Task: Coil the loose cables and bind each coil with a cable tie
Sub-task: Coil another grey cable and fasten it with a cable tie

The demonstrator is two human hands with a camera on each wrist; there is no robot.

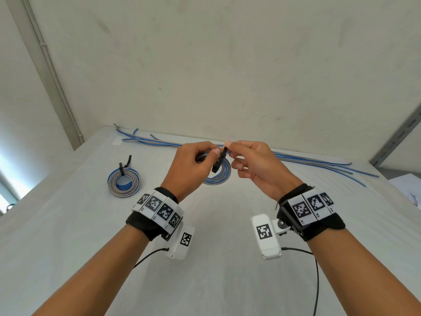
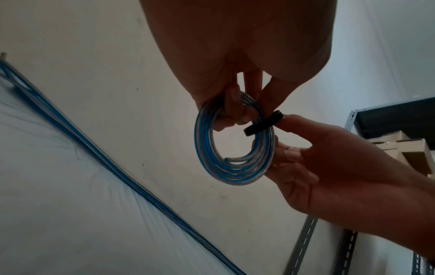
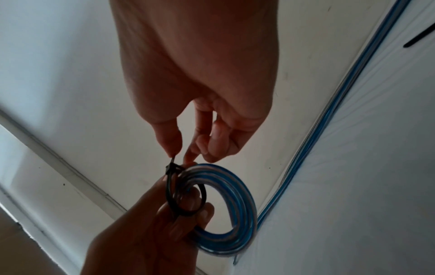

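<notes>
Coils (image 1: 124,183): two; hands (image 1: 191,168): two

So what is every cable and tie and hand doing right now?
Held coil: wound up, off the table, tie looped round but loose.
Black cable tie: tail through its head, not tightened.
Left hand: grips the held coil.
Right hand: pinches the tie's tail.
Finished coil: tied, lying on the table.
Loose cables: uncoiled, along the wall.
Spare tie: lying unused.
</notes>
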